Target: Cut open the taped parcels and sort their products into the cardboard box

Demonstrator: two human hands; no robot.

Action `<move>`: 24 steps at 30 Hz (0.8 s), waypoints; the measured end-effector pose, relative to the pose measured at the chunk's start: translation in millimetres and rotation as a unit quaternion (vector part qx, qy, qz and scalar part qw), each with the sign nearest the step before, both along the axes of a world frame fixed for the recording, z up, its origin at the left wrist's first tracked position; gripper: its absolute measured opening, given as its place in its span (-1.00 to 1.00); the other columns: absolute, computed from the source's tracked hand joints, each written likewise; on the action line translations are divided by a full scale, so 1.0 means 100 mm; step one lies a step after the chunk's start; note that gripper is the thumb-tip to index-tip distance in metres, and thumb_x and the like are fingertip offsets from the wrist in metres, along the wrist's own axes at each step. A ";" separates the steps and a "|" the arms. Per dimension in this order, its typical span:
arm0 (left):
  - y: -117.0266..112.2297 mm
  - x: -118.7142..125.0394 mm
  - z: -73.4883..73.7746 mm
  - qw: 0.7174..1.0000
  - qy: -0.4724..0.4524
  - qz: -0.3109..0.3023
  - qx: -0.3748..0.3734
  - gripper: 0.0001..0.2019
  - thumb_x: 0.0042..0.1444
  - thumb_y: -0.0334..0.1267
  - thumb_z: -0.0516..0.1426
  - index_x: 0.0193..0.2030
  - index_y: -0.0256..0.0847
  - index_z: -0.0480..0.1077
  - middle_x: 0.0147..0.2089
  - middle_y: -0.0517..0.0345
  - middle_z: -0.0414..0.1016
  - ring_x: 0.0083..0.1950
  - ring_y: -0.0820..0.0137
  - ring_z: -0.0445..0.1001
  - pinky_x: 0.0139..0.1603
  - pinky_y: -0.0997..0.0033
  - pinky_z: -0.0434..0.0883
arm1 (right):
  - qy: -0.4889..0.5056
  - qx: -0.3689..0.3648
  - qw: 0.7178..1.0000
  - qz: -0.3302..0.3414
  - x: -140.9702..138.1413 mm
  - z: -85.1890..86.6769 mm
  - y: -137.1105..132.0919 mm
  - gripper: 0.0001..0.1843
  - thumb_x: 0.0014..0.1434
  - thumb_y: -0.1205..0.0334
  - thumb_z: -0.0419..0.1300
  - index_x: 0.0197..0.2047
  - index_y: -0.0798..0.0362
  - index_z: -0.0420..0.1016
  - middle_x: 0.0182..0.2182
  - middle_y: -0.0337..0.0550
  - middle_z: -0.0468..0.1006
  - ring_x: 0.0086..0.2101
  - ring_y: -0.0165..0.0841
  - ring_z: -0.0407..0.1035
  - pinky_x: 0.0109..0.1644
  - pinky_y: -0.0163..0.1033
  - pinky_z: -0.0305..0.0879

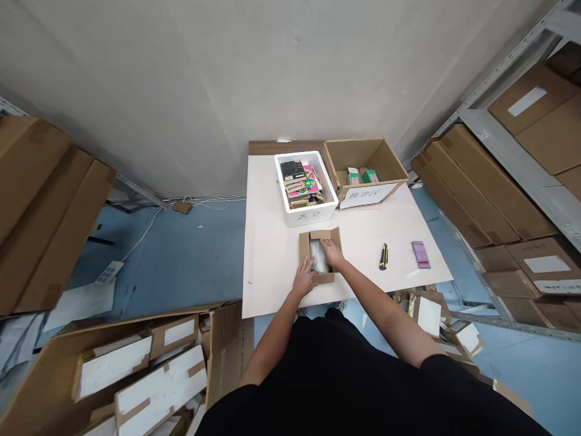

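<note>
A small cardboard box (pixel 324 278) stands with its flaps spread on the white table, close to the front edge. Inside it lies something in clear plastic wrap (pixel 319 257); what the wrap holds I cannot make out. My left hand (pixel 304 278) grips the near left corner of this box, fingers over its rim. From the right, my right hand (pixel 333 254) reaches over the side, its fingers stretched out onto the plastic wrap. A black and yellow utility knife (pixel 384 257) lies on the tabletop to the right of the box.
Behind the box stand a white foam bin (pixel 311 215) of colourful packets and a larger cardboard carton (pixel 333 166) holding green boxes. A pixelated purple item (pixel 420 255) lies at the table's right. Shelves (pixel 512 151) rise at right; a big carton (pixel 227 345) of parcels sits lower left.
</note>
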State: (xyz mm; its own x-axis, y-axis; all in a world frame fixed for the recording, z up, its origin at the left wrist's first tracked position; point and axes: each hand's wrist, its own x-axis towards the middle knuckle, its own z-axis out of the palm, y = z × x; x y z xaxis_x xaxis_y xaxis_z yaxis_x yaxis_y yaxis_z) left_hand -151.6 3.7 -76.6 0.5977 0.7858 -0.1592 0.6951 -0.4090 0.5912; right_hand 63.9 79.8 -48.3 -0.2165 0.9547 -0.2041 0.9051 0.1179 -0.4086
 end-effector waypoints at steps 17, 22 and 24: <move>-0.12 0.24 0.07 0.998 0.009 0.046 0.035 -0.78 0.42 -0.34 0.14 -0.01 -0.11 0.65 0.67 0.05 0.05 0.70 0.00 -0.12 0.57 -0.23 0.18 | 0.018 -0.050 0.988 -0.148 -0.02 0.14 0.13 -0.54 0.39 0.46 0.04 0.24 0.03 0.54 0.23 0.10 0.52 0.12 -0.12 0.50 0.26 -0.13 0.34; -0.12 0.29 0.01 0.998 0.011 0.034 0.056 -0.80 0.41 -0.34 0.15 -0.07 -0.13 0.65 0.67 0.07 0.06 0.70 -0.01 -0.11 0.56 -0.23 0.20 | -0.044 -0.082 0.979 -0.184 -0.06 0.11 0.29 -0.59 0.43 0.45 0.05 0.27 0.08 0.48 0.24 0.23 0.46 0.06 -0.12 0.51 0.16 -0.14 0.37; -0.13 0.29 -0.01 0.997 0.013 0.033 0.061 -0.81 0.40 -0.34 0.16 -0.06 -0.13 0.64 0.66 0.05 0.09 0.70 0.00 -0.10 0.55 -0.24 0.22 | -0.062 -0.084 0.980 -0.168 -0.11 0.07 0.38 -0.52 0.39 0.45 0.13 0.33 0.09 0.42 0.25 0.24 0.45 0.10 -0.12 0.49 0.17 -0.15 0.38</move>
